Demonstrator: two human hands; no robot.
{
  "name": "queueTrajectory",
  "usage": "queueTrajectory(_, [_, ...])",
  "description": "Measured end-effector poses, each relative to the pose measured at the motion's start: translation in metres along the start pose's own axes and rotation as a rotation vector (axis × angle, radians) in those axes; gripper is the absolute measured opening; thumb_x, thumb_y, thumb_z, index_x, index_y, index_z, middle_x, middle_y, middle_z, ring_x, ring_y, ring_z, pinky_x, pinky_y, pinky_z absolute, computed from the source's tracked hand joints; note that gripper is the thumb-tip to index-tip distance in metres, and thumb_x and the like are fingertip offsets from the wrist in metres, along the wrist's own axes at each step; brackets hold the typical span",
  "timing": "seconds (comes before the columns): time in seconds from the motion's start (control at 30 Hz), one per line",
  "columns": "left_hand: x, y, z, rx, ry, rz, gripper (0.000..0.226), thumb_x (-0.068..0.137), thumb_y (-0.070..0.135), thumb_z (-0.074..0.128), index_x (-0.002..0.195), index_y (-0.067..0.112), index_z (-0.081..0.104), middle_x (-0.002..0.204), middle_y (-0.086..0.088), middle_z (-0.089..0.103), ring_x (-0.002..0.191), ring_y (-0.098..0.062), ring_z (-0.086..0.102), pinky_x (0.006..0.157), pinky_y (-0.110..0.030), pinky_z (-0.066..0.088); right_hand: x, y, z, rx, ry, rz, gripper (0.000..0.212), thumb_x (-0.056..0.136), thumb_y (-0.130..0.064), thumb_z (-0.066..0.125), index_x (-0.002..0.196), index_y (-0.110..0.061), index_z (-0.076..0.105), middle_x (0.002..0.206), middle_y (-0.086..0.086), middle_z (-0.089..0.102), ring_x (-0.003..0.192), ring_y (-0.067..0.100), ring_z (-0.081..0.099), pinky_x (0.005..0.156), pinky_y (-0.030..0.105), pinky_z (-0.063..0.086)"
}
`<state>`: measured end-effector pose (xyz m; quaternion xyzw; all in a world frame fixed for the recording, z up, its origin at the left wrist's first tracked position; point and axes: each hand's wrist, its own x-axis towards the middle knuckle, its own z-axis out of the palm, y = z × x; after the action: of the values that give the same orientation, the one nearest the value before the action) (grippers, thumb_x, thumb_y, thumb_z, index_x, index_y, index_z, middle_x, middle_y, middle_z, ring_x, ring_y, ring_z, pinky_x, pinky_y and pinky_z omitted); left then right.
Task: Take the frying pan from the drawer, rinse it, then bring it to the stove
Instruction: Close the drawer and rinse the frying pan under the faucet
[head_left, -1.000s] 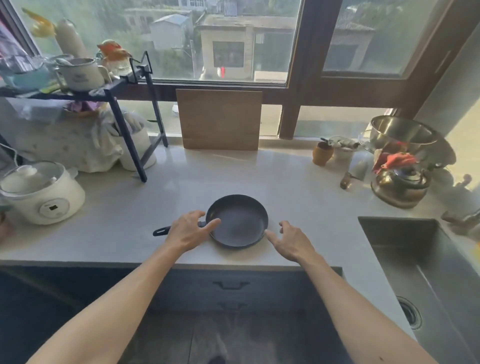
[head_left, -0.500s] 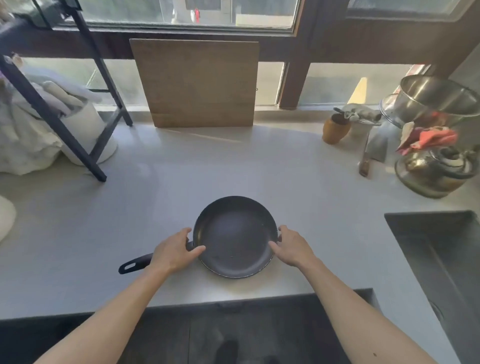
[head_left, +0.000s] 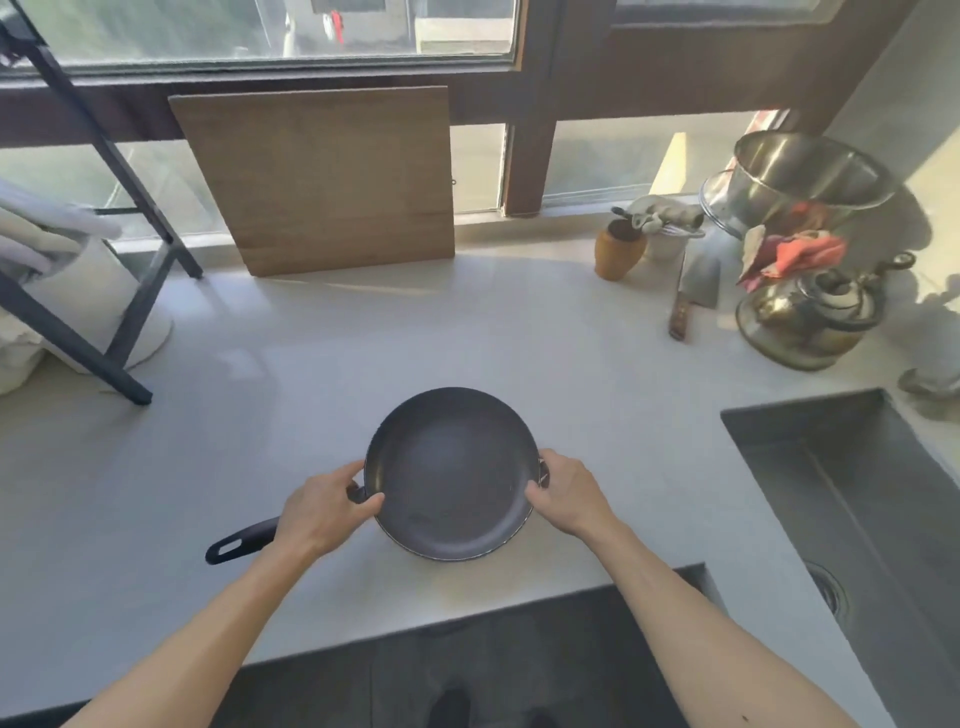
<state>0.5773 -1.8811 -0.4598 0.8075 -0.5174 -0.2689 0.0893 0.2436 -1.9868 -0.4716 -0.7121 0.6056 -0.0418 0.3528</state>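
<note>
A dark round frying pan (head_left: 451, 470) lies on the pale countertop (head_left: 597, 395) near its front edge, its black handle pointing to the lower left. My left hand (head_left: 324, 512) is closed over the base of the handle, thumb on the pan's left rim. My right hand (head_left: 563, 493) grips the right rim, thumb inside the pan. The steel sink (head_left: 857, 499) is sunk into the counter at the right. No stove and no drawer are in view.
A wooden cutting board (head_left: 322, 179) leans against the window. At the back right stand a brown jar (head_left: 618, 252), a cleaver (head_left: 693, 291), a kettle (head_left: 813, 317) and a steel bowl (head_left: 805, 176). A black rack leg (head_left: 72, 343) stands at the left.
The view has come closer and tilted down over the counter. My right hand went from open beside the pan to gripping its right rim. My left hand stays on the handle base.
</note>
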Motion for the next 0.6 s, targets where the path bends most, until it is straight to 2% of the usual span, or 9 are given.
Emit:
queueTrajectory(0.1, [0.014, 0.035, -0.012, -0.001, -0.013, 0.086, 0.040, 0.089, 0.055, 0.072, 0.128, 0.057, 0.066, 0.081, 0.019, 0.075, 0.078, -0.011, 0.072, 0.076, -0.038, 0.062, -0.015, 0.010, -0.032, 0.041, 0.062, 0.031, 0.035, 0.086, -0.037, 0.060, 0.117, -0.023, 0.070, 0.095, -0.003, 0.076, 0.090, 0.023, 0.072, 0.083, 0.045, 0.061])
queueTrajectory(0.2, [0.024, 0.090, -0.023, 0.014, -0.031, 0.217, 0.047, 0.089, 0.054, 0.073, 0.135, 0.053, 0.066, 0.079, 0.019, 0.075, 0.073, -0.006, 0.070, 0.064, -0.031, 0.053, -0.038, 0.030, -0.068, 0.070, 0.137, 0.079, 0.040, 0.087, -0.039, 0.062, 0.124, -0.025, 0.070, 0.098, -0.006, 0.075, 0.092, 0.020, 0.072, 0.085, 0.041, 0.061])
queueTrajectory(0.3, [0.031, 0.156, -0.026, 0.044, -0.080, 0.369, 0.036, 0.090, 0.053, 0.073, 0.124, 0.061, 0.066, 0.078, 0.018, 0.075, 0.073, -0.009, 0.070, 0.065, -0.032, 0.054, -0.067, 0.059, -0.106, 0.074, 0.235, 0.161, 0.036, 0.088, -0.042, 0.064, 0.119, -0.024, 0.071, 0.096, -0.006, 0.074, 0.090, 0.020, 0.071, 0.084, 0.041, 0.061])
queueTrajectory(0.4, [0.036, 0.226, -0.017, 0.072, -0.112, 0.535, 0.041, 0.090, 0.055, 0.071, 0.131, 0.053, 0.070, 0.074, 0.017, 0.074, 0.068, -0.006, 0.068, 0.059, -0.029, 0.051, -0.105, 0.090, -0.146, 0.083, 0.336, 0.254, 0.028, 0.088, -0.044, 0.064, 0.109, -0.026, 0.070, 0.092, -0.005, 0.074, 0.086, 0.022, 0.070, 0.082, 0.041, 0.060])
queueTrajectory(0.47, [0.035, 0.276, -0.004, 0.079, -0.146, 0.634, 0.040, 0.089, 0.055, 0.071, 0.129, 0.052, 0.071, 0.073, 0.018, 0.075, 0.067, -0.005, 0.068, 0.060, -0.029, 0.053, -0.134, 0.113, -0.171, 0.083, 0.401, 0.321, 0.018, 0.090, -0.038, 0.065, 0.102, -0.025, 0.067, 0.090, -0.002, 0.075, 0.085, 0.026, 0.069, 0.079, 0.040, 0.059])
queueTrajectory(0.6, [0.033, 0.370, 0.042, 0.107, -0.246, 0.775, 0.045, 0.086, 0.058, 0.072, 0.131, 0.050, 0.072, 0.077, 0.018, 0.077, 0.070, -0.006, 0.071, 0.067, -0.032, 0.061, -0.186, 0.170, -0.204, 0.137, 0.527, 0.480, 0.023, 0.087, -0.039, 0.064, 0.100, -0.020, 0.068, 0.091, -0.001, 0.074, 0.085, 0.027, 0.069, 0.076, 0.039, 0.056])
